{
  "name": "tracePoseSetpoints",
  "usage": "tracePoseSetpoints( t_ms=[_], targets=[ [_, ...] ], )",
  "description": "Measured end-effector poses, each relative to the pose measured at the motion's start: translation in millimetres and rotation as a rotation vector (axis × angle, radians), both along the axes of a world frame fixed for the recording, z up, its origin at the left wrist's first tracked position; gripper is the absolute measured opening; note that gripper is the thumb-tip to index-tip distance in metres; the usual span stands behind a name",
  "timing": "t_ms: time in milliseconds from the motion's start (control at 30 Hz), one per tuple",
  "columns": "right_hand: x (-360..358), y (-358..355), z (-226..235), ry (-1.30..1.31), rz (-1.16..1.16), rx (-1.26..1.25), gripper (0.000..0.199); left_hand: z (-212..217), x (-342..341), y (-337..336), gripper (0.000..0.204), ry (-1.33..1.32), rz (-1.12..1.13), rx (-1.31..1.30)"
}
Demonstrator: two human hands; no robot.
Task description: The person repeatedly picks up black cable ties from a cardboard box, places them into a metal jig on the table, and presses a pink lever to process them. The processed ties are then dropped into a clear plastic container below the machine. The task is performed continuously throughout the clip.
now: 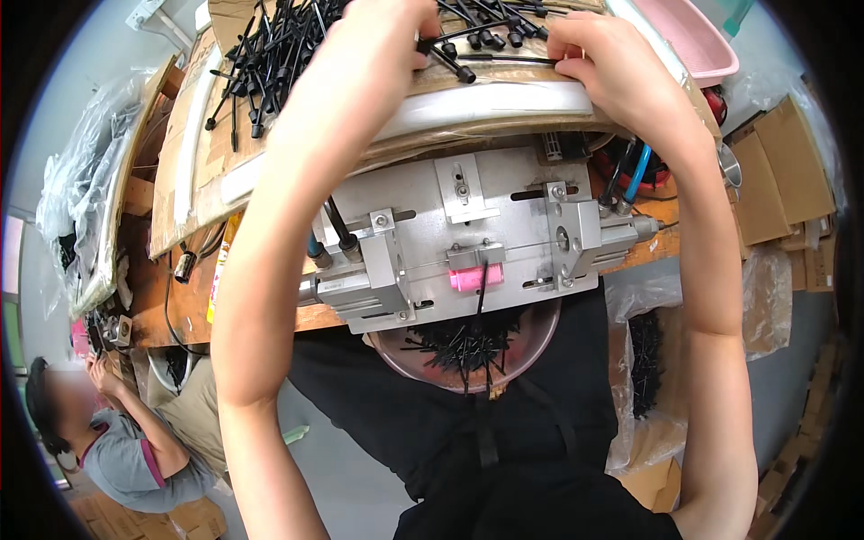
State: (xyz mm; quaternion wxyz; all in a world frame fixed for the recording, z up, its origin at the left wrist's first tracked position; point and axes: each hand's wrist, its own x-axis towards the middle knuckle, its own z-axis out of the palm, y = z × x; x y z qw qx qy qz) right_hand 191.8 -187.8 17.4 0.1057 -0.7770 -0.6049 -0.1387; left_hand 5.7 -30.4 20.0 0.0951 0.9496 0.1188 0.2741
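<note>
Thin black plastic rods with knobbed ends lie in a loose pile (279, 58) on a raised cardboard-covered shelf. My left hand (387, 31) is at the pile's right side, its fingers closed at the end of a black rod (463, 34); part of that grip is hidden. Further right, my right hand (612, 58) pinches the end of another black rod (508, 58) lying nearly level. Below the shelf sits a metal fixture (522, 198) with a cylinder block on each side. At its middle, a black rod (484, 288) slants down over a pink block (472, 277).
A bowl (540, 346) of black rods rests at my lap under the fixture. A pink basin (693, 40) stands at the far right. Cardboard boxes (778, 171) and a plastic bag (621, 360) with black pieces are on the right. Another person (135, 459) works at the left.
</note>
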Motion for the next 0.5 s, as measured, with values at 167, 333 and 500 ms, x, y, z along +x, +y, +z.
tracePoseSetpoints(
  t_ms=[167, 333, 500],
  targets=[
    [-15, -9, -5, -0.001, 0.167, 0.273, 0.006, 0, -30, 23, 0.019, 0.038, 0.005, -0.027],
    [3, -8, -15, -0.062, 0.156, 0.463, 0.007, -3, 2, 2, 0.014, -0.08, -0.068, 0.081],
    [-3, -13, -7, -0.104, 0.139, 0.527, 0.01, -4, 39, -5, 0.013, -0.172, -0.221, 0.095]
  ],
)
